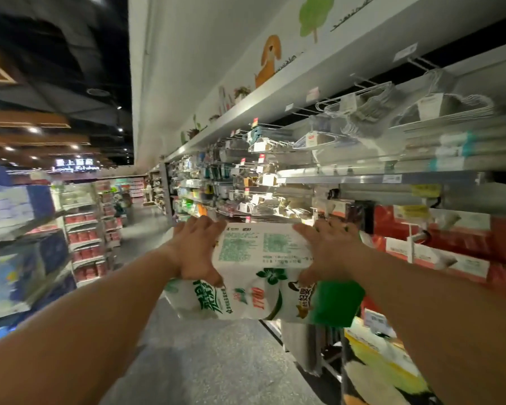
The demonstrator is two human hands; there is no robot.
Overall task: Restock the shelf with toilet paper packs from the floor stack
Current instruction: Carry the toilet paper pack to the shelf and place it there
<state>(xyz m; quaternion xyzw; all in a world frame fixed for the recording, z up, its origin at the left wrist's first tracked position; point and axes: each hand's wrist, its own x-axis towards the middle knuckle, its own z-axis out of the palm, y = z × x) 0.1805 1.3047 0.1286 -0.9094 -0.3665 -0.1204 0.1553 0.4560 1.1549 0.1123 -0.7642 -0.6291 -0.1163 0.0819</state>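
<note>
Two bare forearms in shot, one coming in from the lower left of the frame, the other from the lower right. No sleeves showing on either: both arms are uncovered from the frame edge all the way to the wrist. No watch, no bracelet, no glove at either wrist. The left hand (197,252), just left of centre, is bare too, fingers plain, no rings to be seen. The right hand (330,251), just right of centre, has a small dark green spot on one finger; too blurred to say what it is.
</note>
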